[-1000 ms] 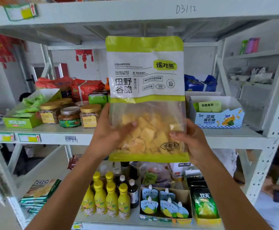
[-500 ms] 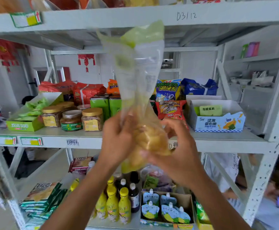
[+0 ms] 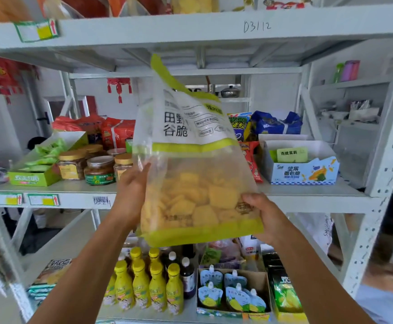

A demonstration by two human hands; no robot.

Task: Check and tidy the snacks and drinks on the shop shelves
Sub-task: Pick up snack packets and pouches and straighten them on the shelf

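In front of a white metal rack (image 3: pixel 191 29) that fills the view, a person holds a big snack bag (image 3: pixel 198 183) up in the air at the centre, off the shelves and just before the middle shelf (image 3: pixel 307 199). The bag is tilted, its green top edge leaning toward eleven o'clock. It has a white printed panel above, a clear window below showing yellow square pieces, and a green band along the bottom. The left hand (image 3: pixel 130 195) grips the bag's edge at nine o'clock with the thumb lying up the front; its other fingers are hidden behind the film. The right hand (image 3: pixel 268 216) pinches the corner at four o'clock, thumb on the front and fingers curled underneath. On the middle shelf a blue-and-white box (image 3: pixel 303 174) stands at three o'clock from the bag, and a green box (image 3: pixel 34 178) of green packets sits far out at nine o'clock. Red packets (image 3: pixel 118 132) lie at ten o'clock and a blue bag (image 3: pixel 275 123) at two o'clock. On the lower shelf, yellow bottles (image 3: pixel 141 286) stand upright in rows at seven o'clock. Beside them, at five o'clock, a cardboard tray (image 3: pixel 264 277) holds spouted pouches (image 3: pixel 233 293). Lidded jars (image 3: pixel 99 170) stand between the green box and the left hand.
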